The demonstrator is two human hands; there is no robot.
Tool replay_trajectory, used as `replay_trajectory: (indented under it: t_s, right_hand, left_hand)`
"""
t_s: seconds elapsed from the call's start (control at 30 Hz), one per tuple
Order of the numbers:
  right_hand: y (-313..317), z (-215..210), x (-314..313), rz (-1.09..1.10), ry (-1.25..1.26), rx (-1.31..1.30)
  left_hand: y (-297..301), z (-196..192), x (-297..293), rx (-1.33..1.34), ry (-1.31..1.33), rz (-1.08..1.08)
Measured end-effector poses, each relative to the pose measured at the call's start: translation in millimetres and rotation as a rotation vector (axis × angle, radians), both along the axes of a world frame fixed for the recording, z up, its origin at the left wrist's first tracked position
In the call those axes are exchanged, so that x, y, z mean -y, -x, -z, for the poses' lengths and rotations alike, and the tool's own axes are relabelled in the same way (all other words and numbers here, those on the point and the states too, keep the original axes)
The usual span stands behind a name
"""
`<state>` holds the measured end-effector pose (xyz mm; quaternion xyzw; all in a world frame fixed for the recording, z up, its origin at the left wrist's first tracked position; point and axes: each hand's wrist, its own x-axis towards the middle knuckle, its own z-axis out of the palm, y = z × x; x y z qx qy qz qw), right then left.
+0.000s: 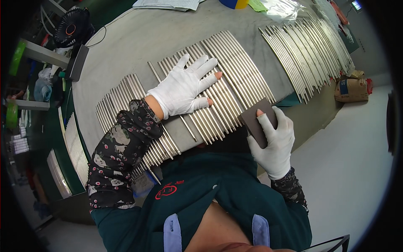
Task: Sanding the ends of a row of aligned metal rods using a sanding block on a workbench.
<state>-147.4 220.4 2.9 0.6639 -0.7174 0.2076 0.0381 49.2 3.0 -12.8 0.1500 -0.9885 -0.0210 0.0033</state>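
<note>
The grey table [121, 46] curves across the view, its near edge running close to the person's body and its widest bare stretch lying beyond the rods and toward the left. Across it lie metal rods in side-by-side rows. The middle row [239, 67] reaches from under the left hand toward the table's right side, with its lower ends close to the near edge. The right row [308, 59] stands apart from it, a wedge of table surface between them. The left row [134, 88] passes beneath the patterned sleeve [115, 157], its lower ends at the near edge. Papers [166, 4] lie at the far edge. The gloved left hand [180, 86] rests palm down with fingers spread on the middle row, clasping nothing that shows; its thumb and one finger have bare tips. The gloved right hand [275, 140], well apart from the left, is clamped on a dark grey block [255, 122] at the near edge, right by the middle row's lower ends; whether block and rods touch cannot be told. A single rod [187, 127] runs under the left hand, with narrow strips of table on either side
</note>
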Motion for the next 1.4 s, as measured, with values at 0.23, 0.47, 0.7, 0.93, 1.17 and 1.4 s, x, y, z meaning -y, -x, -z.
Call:
replay_trajectory:
  t_s: [0.23, 0.47, 0.7, 0.93, 1.17, 1.4]
  right_hand:
    - [-22, -2, 59, 0.016, -0.017, -0.131]
    - [-14, -5, 38, -0.029, -0.031, -0.148]
    - [-11, -5, 19, -0.012, -0.074, -0.136]
    - [-19, -4, 60, -0.007, -0.002, -0.157]
    - [15, -23, -14, 0.048, 0.032, -0.023]
    - [10, -11, -14, 0.019, 0.027, 0.043]
  left_hand:
    - [-2, -2, 0, -0.039, -0.013, -0.009]
    - [-3, -1, -1, -0.027, -0.005, 0.001]
    - [-2, 0, 0, -0.006, -0.017, -0.006]
    - [-1, 7, 1, -0.166, 0.007, 0.023]
    - [-6, 6, 3, 0.004, 0.038, 0.016]
    - [-10, 5, 0, 0.01, 0.054, 0.004]
